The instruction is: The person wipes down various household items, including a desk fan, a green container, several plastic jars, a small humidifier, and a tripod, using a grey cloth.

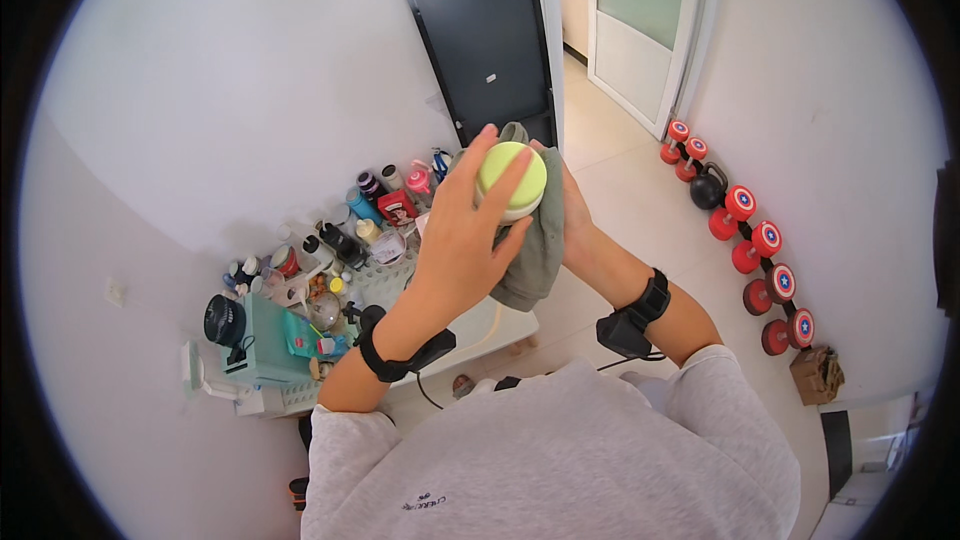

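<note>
In front of my chest is a round container with a lime-green lid [517,174] and a pale lower rim. My left hand [459,229] grips it, fingers spread over the lid and the thumb against its near side. Behind and below it hangs a grey-green cloth [531,266]. My right hand [574,206] holds that cloth against the container's far side, with most of its fingers hidden. Each forearm bears a black strapped device, one at the left wrist [397,345] and one at the right [636,315].
To the left, a white table [480,330] carries several bottles, cups and jars, including a blue bottle [363,204] and a red box [397,208]. A teal box [270,337] stands at its near end. Red dumbbells [766,238] and a black kettlebell [709,186] line the right wall.
</note>
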{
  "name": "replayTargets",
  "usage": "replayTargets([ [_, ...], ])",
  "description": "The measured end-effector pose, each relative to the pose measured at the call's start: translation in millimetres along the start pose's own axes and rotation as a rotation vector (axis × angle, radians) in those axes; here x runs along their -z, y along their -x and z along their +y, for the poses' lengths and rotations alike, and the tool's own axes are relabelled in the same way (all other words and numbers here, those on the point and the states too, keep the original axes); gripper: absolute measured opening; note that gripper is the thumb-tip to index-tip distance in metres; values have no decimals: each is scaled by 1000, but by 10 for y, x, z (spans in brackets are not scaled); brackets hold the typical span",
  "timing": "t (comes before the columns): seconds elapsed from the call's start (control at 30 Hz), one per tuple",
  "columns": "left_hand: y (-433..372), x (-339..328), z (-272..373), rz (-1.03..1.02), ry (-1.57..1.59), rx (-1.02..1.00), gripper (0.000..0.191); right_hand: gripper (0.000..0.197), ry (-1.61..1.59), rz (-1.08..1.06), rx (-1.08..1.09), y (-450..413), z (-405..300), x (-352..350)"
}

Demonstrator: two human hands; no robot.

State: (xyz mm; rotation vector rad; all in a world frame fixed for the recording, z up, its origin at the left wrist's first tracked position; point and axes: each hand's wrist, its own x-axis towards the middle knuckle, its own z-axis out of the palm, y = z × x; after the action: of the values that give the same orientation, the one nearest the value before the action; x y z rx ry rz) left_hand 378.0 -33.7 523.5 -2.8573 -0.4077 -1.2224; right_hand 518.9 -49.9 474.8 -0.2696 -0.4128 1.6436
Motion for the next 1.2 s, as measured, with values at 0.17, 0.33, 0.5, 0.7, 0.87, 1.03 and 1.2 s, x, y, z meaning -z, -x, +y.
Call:
replayTargets([
  [0.17,-137,11,-54,-58,115,110,56,37,165,83,62,-5,-90,-7],
  [0.33,-75,-196,-222,164,579,325,58,48,157,14,304,85,-105,-170],
  [0.5,-67,-324,-56,245,404,112,56,49,355,13,449,83,-79,-198],
  [0.7,-32,-288,-137,182,322,6,55,43,412,118,169,63,-270,-215],
  [0.87,-4,-275,-306,86,231,23,53,45,674,288,144,-89,-227,-57],
  [1.03,58,-189,-440,85,380,383,50,41,975,266,256,-34,-372,-75],
  [1.2,-11,-104,-344,230,1148,733,43,39,622,135,696,82,-409,-341],
])
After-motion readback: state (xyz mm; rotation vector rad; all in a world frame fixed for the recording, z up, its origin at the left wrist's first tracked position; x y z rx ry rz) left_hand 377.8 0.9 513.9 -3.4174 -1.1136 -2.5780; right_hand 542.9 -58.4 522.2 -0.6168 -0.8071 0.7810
